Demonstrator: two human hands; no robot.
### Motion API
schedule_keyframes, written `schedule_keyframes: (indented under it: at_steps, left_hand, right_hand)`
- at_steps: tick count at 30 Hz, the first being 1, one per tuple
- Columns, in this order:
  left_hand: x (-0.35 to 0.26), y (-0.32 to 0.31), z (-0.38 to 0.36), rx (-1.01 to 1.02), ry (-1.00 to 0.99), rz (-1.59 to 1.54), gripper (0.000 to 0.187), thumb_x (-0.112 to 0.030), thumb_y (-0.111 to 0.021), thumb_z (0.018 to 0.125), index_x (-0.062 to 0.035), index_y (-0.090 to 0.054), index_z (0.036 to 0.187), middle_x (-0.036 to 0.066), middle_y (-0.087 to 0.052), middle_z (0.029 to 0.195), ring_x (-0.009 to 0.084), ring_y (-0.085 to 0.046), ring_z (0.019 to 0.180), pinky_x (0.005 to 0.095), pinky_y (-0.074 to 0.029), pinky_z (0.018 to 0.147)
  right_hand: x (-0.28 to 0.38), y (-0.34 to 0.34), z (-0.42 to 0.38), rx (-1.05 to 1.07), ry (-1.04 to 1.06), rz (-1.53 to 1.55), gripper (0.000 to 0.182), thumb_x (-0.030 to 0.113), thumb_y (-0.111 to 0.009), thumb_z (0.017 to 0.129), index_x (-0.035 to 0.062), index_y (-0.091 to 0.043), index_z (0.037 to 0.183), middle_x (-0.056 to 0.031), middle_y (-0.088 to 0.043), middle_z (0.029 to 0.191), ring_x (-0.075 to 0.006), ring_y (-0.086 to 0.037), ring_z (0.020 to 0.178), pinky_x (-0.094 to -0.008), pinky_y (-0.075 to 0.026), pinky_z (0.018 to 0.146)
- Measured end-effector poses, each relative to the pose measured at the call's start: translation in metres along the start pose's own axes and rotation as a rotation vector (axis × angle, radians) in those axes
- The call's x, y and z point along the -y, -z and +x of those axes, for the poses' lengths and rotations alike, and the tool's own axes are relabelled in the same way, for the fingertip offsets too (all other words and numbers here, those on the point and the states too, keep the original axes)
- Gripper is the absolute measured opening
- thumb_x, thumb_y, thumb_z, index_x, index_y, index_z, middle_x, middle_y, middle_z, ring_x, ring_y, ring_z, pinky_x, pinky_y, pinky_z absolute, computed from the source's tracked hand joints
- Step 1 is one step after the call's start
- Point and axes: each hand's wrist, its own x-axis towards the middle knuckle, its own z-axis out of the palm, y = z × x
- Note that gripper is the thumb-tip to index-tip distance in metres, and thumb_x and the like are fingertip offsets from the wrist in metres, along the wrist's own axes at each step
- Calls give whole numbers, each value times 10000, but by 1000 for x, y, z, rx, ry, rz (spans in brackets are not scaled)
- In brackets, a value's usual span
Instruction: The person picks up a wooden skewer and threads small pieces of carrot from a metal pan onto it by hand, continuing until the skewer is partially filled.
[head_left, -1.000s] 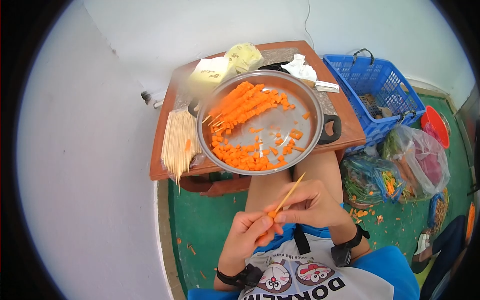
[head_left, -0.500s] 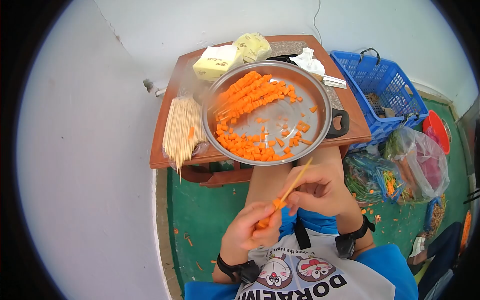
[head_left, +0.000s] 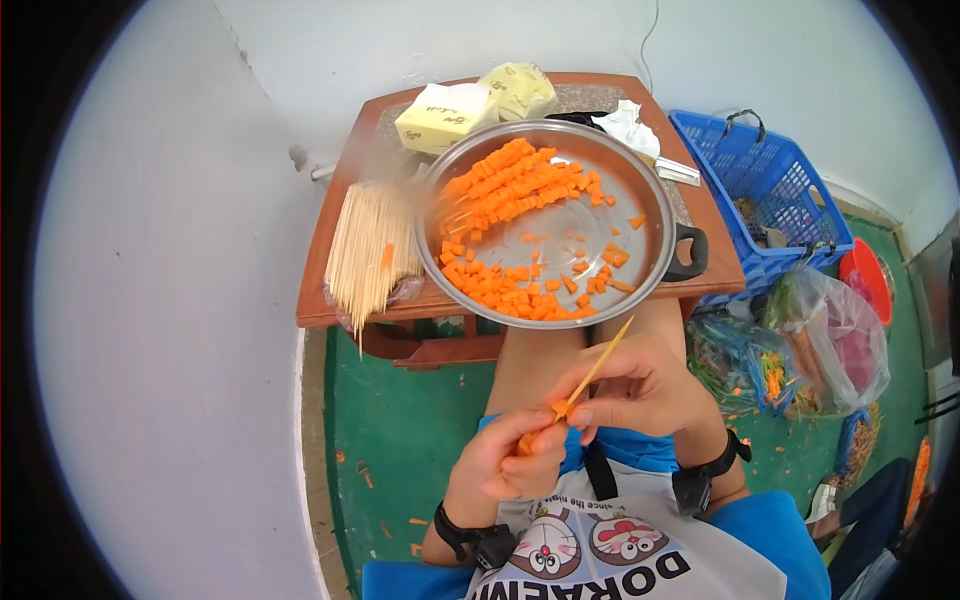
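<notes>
Orange carrot pieces (head_left: 527, 443) sat in our left hand (head_left: 512, 460), its grip closed around them above our lap, and the bamboo skewer (head_left: 602, 360) through the top piece slanted up to the right, point uppermost. Our right hand (head_left: 648, 388) had its grip pinched on that skewer, close to the top piece; our fingers hid part of the lower pieces. Beyond our knees, a wide steel pan (head_left: 600, 228) rested on the wooden desk (head_left: 720, 262), with finished carrot skewers (head_left: 505, 190) piled along its left and far part and loose carrot cubes (head_left: 490, 290) mostly toward the near rim. Left of the pan lay a bundle of bare skewers (head_left: 362, 250). Right of the desk, plastic bags (head_left: 830, 335) lay on the green floor (head_left: 430, 440), beside a red basin (head_left: 868, 280) and a blue basket (head_left: 745, 235). Behind the pan stood a yellow tissue pack (head_left: 438, 120).
</notes>
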Motion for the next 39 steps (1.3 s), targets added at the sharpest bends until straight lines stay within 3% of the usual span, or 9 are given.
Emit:
schedule_keyframes:
  at_steps: [10, 13, 15, 19, 25, 29, 32, 35, 39]
  left_hand:
    - [4, 1, -1, 42, 75, -35, 284, -221, -337, 849, -46, -394, 634, -25, -289, 368, 45, -245, 266, 187, -179, 262]
    - [6, 1, -2, 18, 183, 68, 279, -205, -357, 845, -12, -417, 654, -20, -286, 370, 39, -253, 276, 181, -181, 272]
    - [7, -2, -3, -26, 164, 151, 276, -203, -369, 843, -1, -427, 664, -20, -288, 373, 38, -251, 278, 179, -180, 276]
    - [9, -8, -5, -207, 191, 402, 266, -194, -415, 828, 28, -456, 686, -19, -307, 389, 37, -262, 283, 171, -178, 284]
    - [10, 1, -7, -107, 229, 498, 256, -169, -436, 821, 47, -494, 694, -8, -377, 450, 32, -275, 300, 159, -180, 299]
    - [3, -6, -11, -153, 174, 492, 256, -161, -431, 823, 38, -498, 678, 0, -398, 473, 29, -281, 313, 161, -185, 306]
    - [0, -8, -16, -118, 76, 608, 256, -161, -423, 828, 36, -498, 681, 3, -400, 476, 29, -289, 328, 167, -189, 309]
    - [0, -6, -22, -141, -58, 613, 257, -158, -419, 827, 37, -488, 674, 14, -395, 474, 38, -297, 332, 174, -194, 306]
    - [1, -1, -29, -207, -245, 544, 261, -159, -411, 824, 38, -474, 665, 38, -395, 473, 56, -305, 331, 184, -212, 306]
  right_hand:
    - [20, 10, 3, 153, 60, -310, 129, -21, -568, 699, -45, -574, 826, -105, -579, 767, -136, -561, 640, -205, -438, 512]
    - [27, 16, 6, 349, 140, -397, 119, -14, -563, 711, -35, -576, 827, -102, -582, 780, -138, -567, 629, -202, -452, 519]
    - [29, 16, 6, 437, -256, -59, 112, -13, -552, 723, -42, -572, 829, -108, -581, 785, -139, -571, 627, -202, -469, 529]
    - [13, 20, 12, 612, -228, 113, 135, 43, -523, 757, -25, -548, 870, -75, -568, 751, -105, -553, 658, -197, -489, 550]
    - [7, 10, 7, 662, -402, 284, 119, 61, -524, 763, -18, -546, 850, -63, -562, 768, -94, -546, 632, -196, -478, 523]
    - [27, 10, 4, 54, -313, 22, 126, 66, -554, 739, -16, -552, 835, -61, -583, 723, -72, -537, 599, -190, -454, 525]
    - [34, 48, 32, -364, 26, -923, 120, 110, -551, 722, -2, -567, 760, -21, -562, 629, -66, -496, 539, -210, -411, 496]
    - [33, 99, 66, -386, -44, -1184, 128, 112, -545, 695, -13, -575, 696, -127, -573, 616, -216, -556, 557, -301, -434, 527]
    - [19, 142, 105, -418, -109, -1459, 150, 123, -509, 703, 29, -580, 796, -128, -581, 679, -262, -566, 639, -341, -450, 588]
